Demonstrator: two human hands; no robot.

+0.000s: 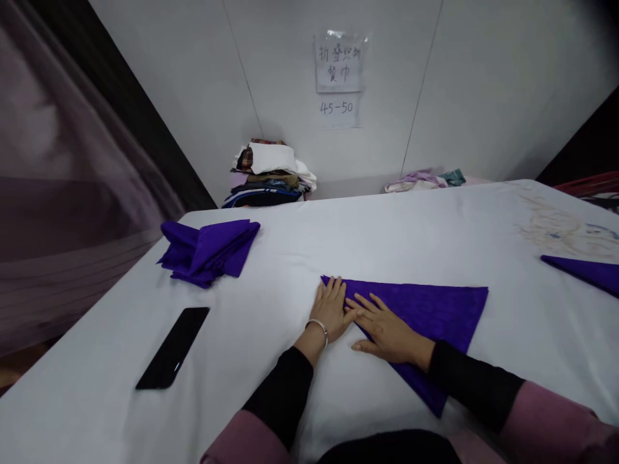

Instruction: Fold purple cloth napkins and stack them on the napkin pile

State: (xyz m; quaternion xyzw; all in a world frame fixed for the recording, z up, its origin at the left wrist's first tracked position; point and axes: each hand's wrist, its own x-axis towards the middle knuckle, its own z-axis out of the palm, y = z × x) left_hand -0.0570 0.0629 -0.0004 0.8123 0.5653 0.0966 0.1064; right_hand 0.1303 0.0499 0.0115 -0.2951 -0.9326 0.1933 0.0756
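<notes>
A purple cloth napkin [430, 312], folded into a triangle, lies flat on the white-covered table in front of me. Its narrow tip points left and its wide end is on the right. My left hand [333, 310] rests on the tip, fingers stretched out and palm down. Close beside it, my right hand [384, 328] lies flat on the napkin's lower left edge with its fingers spread. The two hands touch or nearly touch at the left thumb. Under my palms, part of the cloth's edge is hidden.
A crumpled pile of purple cloth [213, 251] sits at the left, with a black phone [173, 348] nearer me. Another purple folded cloth [587, 270] lies at the right edge. Stacked clothes [271, 177] stand behind the table [271, 322], against a wall bearing a paper sign [339, 71].
</notes>
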